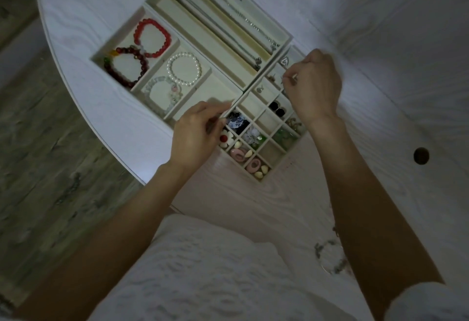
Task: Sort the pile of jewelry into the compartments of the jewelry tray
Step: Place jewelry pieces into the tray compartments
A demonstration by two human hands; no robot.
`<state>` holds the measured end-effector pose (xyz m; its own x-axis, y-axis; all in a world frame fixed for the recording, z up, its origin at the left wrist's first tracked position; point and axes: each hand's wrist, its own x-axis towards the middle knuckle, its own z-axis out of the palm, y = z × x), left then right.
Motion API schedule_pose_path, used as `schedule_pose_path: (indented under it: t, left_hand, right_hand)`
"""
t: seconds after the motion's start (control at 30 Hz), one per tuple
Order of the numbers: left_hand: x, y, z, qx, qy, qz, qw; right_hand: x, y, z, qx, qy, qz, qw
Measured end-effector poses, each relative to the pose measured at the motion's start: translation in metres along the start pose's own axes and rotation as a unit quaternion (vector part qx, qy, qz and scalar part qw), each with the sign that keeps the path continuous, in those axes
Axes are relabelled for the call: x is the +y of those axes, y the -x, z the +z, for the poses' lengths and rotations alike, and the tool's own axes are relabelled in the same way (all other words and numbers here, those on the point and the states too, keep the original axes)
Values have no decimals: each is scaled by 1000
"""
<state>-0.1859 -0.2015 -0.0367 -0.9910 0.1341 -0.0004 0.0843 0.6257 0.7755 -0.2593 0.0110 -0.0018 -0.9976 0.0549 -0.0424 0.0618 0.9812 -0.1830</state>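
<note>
The cream jewelry tray lies on the white table. Red and dark bead bracelets fill its far-left compartment, a pearl bracelet the one beside it, and chains lie in the long slots. Earrings fill the small grid: a white flower piece, pink ovals, black studs. My left hand hovers at the grid's left corner, fingers curled, pinching something too small to identify. My right hand is over the grid's far cells, pinching a small silver earring.
A loose bracelet lies on the table near my right forearm. A round hole sits in the tabletop at the right. The table's curved edge runs down the left, with wooden floor beyond. My white-clothed lap fills the bottom.
</note>
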Motion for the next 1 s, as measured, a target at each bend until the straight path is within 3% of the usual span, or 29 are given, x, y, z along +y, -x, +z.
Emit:
schedule_pose_path:
  t: [0.27, 0.7, 1.0]
  left_hand:
    - [-1, 1, 2, 11, -18, 7, 1000]
    - [-4, 1, 5, 16, -13, 5, 1000]
    - [-4, 2, 6, 19, -7, 2, 1000]
  right_hand:
    - [-13, -16, 1, -92, 41, 44, 994]
    - [-9, -5, 2, -61, -85, 87, 991]
    - [-12, -6, 8, -61, -23, 107, 992]
